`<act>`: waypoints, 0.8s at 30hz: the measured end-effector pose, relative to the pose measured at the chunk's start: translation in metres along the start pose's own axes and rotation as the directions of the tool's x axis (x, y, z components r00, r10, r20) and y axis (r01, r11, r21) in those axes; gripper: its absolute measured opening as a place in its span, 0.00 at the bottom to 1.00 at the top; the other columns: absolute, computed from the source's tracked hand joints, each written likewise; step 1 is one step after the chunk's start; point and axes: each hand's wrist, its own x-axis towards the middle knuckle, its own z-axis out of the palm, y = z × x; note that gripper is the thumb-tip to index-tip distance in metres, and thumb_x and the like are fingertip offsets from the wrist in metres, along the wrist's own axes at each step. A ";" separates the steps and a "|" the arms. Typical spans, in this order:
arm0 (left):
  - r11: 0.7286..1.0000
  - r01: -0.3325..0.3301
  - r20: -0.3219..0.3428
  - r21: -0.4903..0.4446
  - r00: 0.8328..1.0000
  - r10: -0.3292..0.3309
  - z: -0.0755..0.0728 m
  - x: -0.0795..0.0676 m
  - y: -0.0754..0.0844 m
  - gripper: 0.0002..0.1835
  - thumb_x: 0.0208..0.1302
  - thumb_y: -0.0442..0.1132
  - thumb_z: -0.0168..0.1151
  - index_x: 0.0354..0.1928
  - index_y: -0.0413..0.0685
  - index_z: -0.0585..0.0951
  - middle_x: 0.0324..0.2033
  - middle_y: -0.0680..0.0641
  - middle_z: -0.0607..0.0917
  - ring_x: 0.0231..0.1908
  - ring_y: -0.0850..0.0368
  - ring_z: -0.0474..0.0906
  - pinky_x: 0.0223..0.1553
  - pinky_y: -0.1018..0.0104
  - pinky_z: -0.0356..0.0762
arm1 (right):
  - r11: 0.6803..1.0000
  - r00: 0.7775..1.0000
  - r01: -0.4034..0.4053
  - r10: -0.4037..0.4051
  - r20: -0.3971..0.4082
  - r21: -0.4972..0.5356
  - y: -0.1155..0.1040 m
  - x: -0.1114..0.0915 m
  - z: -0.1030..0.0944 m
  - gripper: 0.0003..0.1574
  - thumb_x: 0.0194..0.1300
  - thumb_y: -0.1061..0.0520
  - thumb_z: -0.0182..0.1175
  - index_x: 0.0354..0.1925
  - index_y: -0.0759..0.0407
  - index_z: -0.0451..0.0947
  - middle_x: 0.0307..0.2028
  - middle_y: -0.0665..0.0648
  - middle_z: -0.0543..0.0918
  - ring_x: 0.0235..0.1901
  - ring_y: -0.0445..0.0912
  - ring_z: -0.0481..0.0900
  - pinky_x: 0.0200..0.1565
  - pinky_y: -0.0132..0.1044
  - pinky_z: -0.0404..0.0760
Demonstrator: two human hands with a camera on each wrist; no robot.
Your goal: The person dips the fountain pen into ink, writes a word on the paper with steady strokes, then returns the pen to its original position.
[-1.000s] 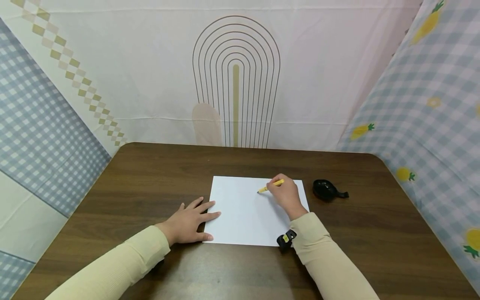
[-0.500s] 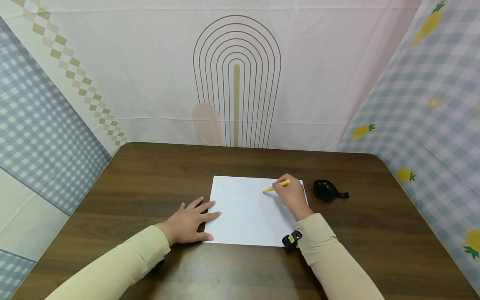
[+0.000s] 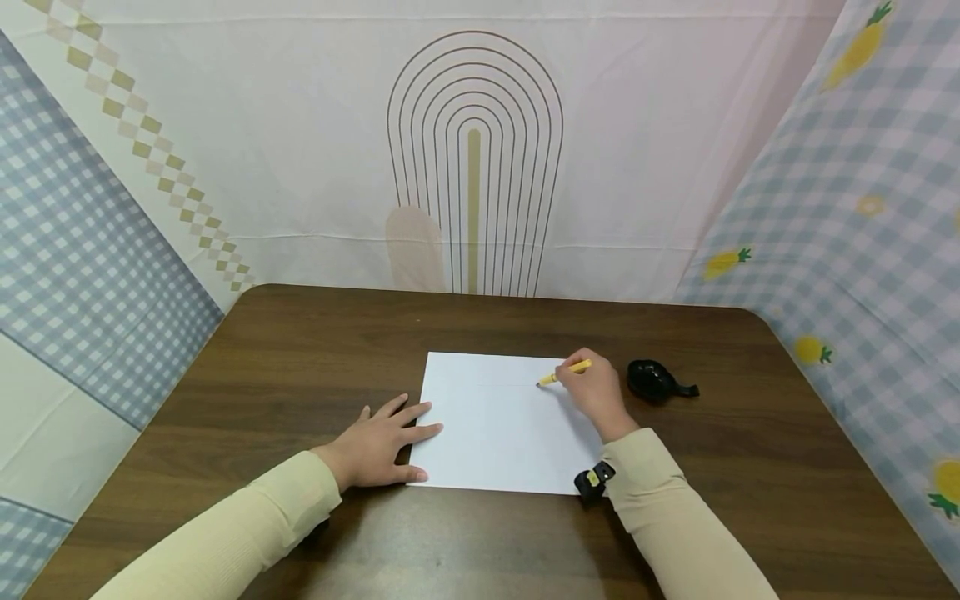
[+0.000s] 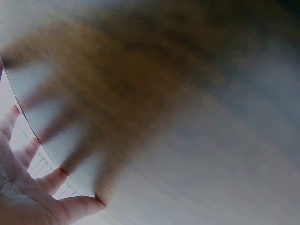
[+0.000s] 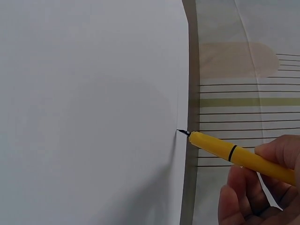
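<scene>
A yellow fountain pen [image 5: 218, 146] with a dark nib is pinched in my right hand [image 3: 597, 395]. Its nib meets a white sheet of paper [image 3: 487, 433] near the far edge, at the end of a thin, faint straight line that shows in the right wrist view. My left hand [image 3: 377, 446] lies spread at the sheet's left edge, fingertips and thumb on the paper and the palm over the table. In the left wrist view the fingertips [image 4: 58, 172] press down on the surface, with blurred reflections beside them.
Right of the paper on the brown wooden table [image 3: 322, 333] sits a glossy black object [image 3: 652, 381] with a short tail-like handle. A black wrist camera [image 3: 592, 481] hangs under the right sleeve. Patterned cloths [image 3: 300, 125] rise behind and beside the table.
My right hand has slid rightward with the pen, its nib staying low on the paper near the far edge. The left hand has stayed in place.
</scene>
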 end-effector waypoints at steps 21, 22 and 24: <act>1.000 -0.006 -0.007 -0.001 1.000 0.006 0.000 0.000 0.000 0.37 0.61 0.64 0.60 0.71 0.64 0.67 0.73 0.48 0.59 0.72 0.36 0.49 0.57 0.24 0.54 | 1.000 0.999 0.020 -0.021 -0.033 -0.020 0.005 0.001 -0.008 0.10 0.66 0.56 0.58 0.39 0.63 0.76 0.38 0.62 0.79 0.31 0.48 0.72 0.29 0.32 0.71; 1.000 -0.006 -0.008 -0.001 1.000 0.006 0.000 0.000 0.000 0.37 0.61 0.64 0.59 0.71 0.64 0.67 0.73 0.48 0.59 0.72 0.36 0.49 0.57 0.24 0.54 | 1.000 0.999 0.019 -0.020 -0.032 -0.021 0.005 0.001 -0.008 0.10 0.66 0.56 0.58 0.39 0.63 0.76 0.38 0.62 0.79 0.31 0.48 0.72 0.29 0.32 0.71; 1.000 -0.008 -0.008 0.000 1.000 0.008 0.000 0.000 -0.001 0.37 0.61 0.64 0.59 0.71 0.64 0.67 0.73 0.48 0.59 0.72 0.36 0.49 0.57 0.24 0.54 | 0.999 0.999 0.021 -0.022 -0.030 -0.025 0.006 0.001 -0.009 0.10 0.66 0.56 0.58 0.40 0.63 0.76 0.38 0.62 0.79 0.31 0.48 0.71 0.29 0.33 0.71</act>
